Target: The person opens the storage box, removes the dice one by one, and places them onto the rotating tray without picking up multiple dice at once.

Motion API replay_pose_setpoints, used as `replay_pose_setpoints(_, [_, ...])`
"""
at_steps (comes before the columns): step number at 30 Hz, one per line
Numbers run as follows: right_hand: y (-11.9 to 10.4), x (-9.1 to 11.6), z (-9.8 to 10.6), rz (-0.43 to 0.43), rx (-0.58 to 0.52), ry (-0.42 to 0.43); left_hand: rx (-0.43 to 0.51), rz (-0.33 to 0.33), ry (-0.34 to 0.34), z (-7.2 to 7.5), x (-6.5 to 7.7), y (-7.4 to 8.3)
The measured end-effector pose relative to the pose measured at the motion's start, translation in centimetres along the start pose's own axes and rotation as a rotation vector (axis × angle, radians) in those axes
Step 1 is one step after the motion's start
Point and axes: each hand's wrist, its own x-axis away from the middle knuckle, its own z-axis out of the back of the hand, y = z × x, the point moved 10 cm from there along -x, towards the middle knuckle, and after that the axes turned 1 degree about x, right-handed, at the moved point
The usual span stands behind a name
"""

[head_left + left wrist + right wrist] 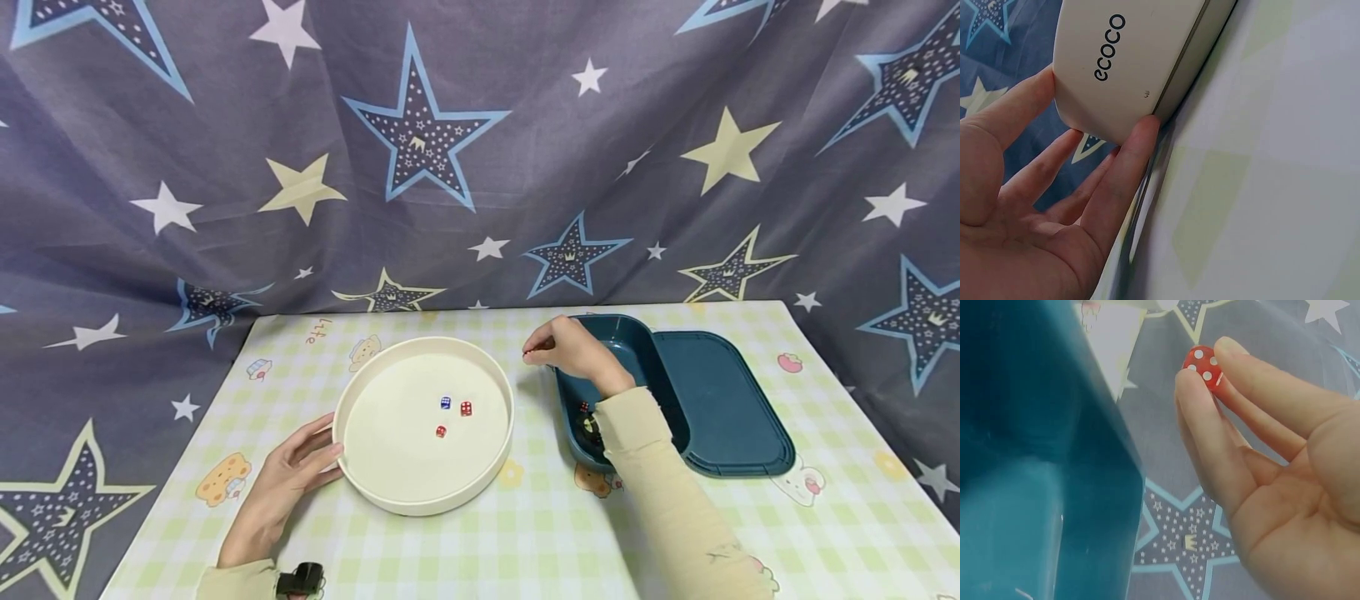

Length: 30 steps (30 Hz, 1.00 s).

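My right hand (573,348) pinches a red die (1202,365) with white dots between thumb and fingertips, held up at the left rim of the dark teal box (667,392). My left hand (296,467) rests against the outer wall of a round cream tray (423,505), its fingers mostly straight and thumb at the rim. "ecoco" is printed on that wall in the left wrist view. Inside the tray lie a blue die (446,402) and two red dice, the larger red die (467,408) right of the smaller red die (441,432).
Down in the box, partly behind my right sleeve, are a small red die (584,406) and a dark item with a yellow-green mark (588,426). A teal lid (731,408) lies right of the box. The checked tablecloth (420,554) ends at a star-patterned curtain (480,167).
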Motion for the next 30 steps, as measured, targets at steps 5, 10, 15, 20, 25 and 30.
replay_pose_setpoints(5, [-1.0, -0.5, -1.1, 0.028, -0.005, -0.006, -0.008, 0.000, -0.006, 0.1, 0.0, -0.1])
replay_pose_setpoints(10, [-1.7, -0.9, -2.2, 0.037, -0.021, -0.035, -0.009, 0.001, -0.006, 0.1, 0.0, -0.1])
replay_pose_setpoints(15, [-2.2, -1.2, -2.9, 0.022, -0.024, -0.052, -0.014, -0.001, -0.005, 0.0, 0.0, 0.0])
replay_pose_setpoints(20, [-2.7, -1.5, -3.5, 0.040, -0.025, -0.055, -0.022, 0.004, -0.008, 0.0, 0.1, 0.1])
replay_pose_setpoints(25, [-3.5, -1.8, -4.1, 0.075, -0.048, -0.041, -0.012, 0.001, -0.004, -0.1, 0.2, 0.2])
replay_pose_setpoints(30, [-3.9, -2.2, -4.7, 0.081, -0.074, -0.022, -0.005, -0.001, -0.001, -0.1, 0.2, 0.2])
